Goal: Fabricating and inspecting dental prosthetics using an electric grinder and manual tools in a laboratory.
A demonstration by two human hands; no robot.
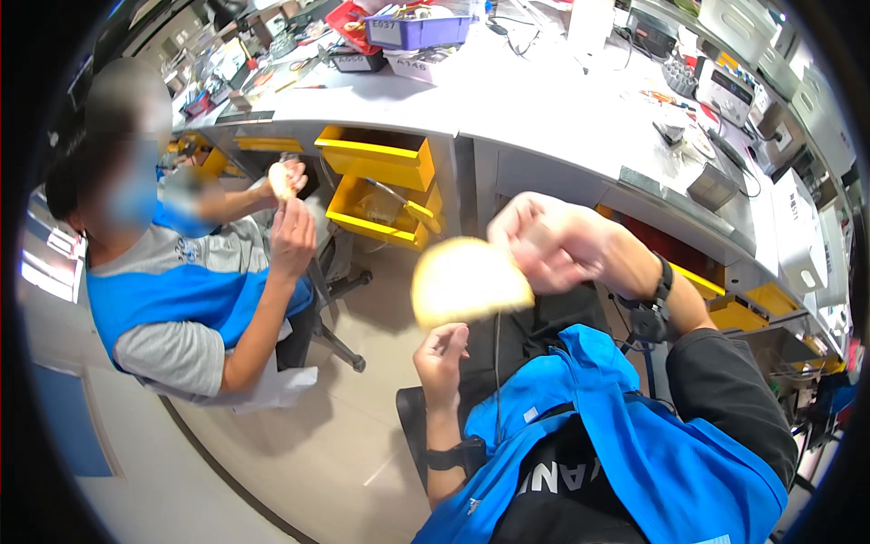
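A pale yellow, roughly half-round piece [471, 283], overexposed and blurred, is held up before me above my lap; its exact kind does not show. From below, my left hand [441, 358] pinches its lower edge with thumb and fingers. My right hand [551, 240] is at its upper right edge, with the fingers curled together and blurred by motion. Whether those fingers touch the piece or hold something small, I cannot make out. Dark bands circle both my wrists, and a small dark device sits by the right one.
On my left a co-worker in a blue vest [181, 299] sits holding a small pale item [282, 181]. Yellow drawers [376, 159] stand open under the white workbench [535, 91]. A purple bin [421, 32], a white boxy device [725, 91] and tools lie on it.
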